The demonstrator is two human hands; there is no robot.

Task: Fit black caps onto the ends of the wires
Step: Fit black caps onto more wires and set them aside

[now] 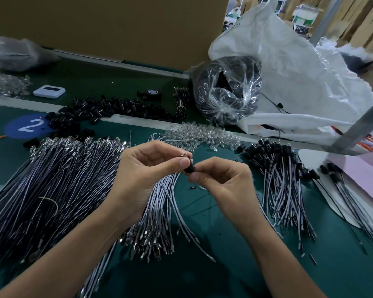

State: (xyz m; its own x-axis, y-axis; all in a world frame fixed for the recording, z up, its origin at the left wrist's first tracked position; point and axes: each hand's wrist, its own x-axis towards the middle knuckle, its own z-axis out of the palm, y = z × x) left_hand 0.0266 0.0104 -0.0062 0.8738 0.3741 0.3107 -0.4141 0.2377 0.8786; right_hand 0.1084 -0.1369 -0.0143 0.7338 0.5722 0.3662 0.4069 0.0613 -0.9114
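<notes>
Both hands meet above the green bench (224, 267). At far left lies a spread of uncapped wires (52, 179). The left hand (144, 177) has its fingers curled, pinching a wire end (182, 156). The right hand (222, 183) pinches a black cap (189, 168) between thumb and forefinger, against the left thumb. At far right, capped wires (282, 186) lie fanned out.

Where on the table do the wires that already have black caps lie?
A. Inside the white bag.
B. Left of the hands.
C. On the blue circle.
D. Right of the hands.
D: the capped wires fan out to the right of the right hand, whose fingers pinch a black cap; the bare wires lie by the left hand, which pinches a wire.
</notes>
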